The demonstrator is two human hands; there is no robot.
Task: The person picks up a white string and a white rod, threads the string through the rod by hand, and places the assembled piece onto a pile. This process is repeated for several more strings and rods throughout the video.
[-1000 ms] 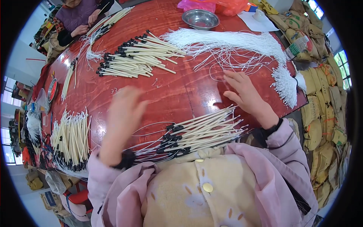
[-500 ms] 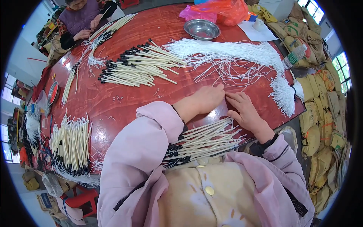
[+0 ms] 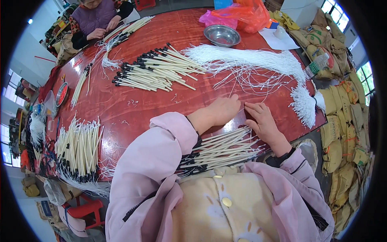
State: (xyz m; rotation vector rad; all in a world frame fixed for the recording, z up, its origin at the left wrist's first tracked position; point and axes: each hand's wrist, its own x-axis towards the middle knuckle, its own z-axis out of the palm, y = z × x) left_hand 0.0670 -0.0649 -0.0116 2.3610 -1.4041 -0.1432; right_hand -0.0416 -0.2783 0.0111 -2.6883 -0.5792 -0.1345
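My left hand (image 3: 224,110) is closed in a pinch on a thin white string (image 3: 241,109), whose end sticks up past the fingertips. The string spans a short gap to my right hand (image 3: 262,119), whose bent fingertips hold it just above the red tabletop; its thumb stands apart from the fingers. Beneath both hands, along the near edge, lies a bundle of cream sticks (image 3: 225,147) with black ends and white string tips. Beyond them spreads a long hank of white strings (image 3: 250,60), with its tied, knotted end (image 3: 303,105) at the right.
On the red table (image 3: 153,105) lie a pile of black-tipped sticks (image 3: 157,69) and another bundle (image 3: 80,149) at left. A metal bowl (image 3: 222,35), plastic bags (image 3: 252,16) and a bottle (image 3: 317,65) stand farther off. Another person (image 3: 96,20) handles sticks opposite. Stacked sacks (image 3: 342,133) line the right.
My hands have drawn slightly apart, so a short length of string now shows between them. The whole view has shifted a little.
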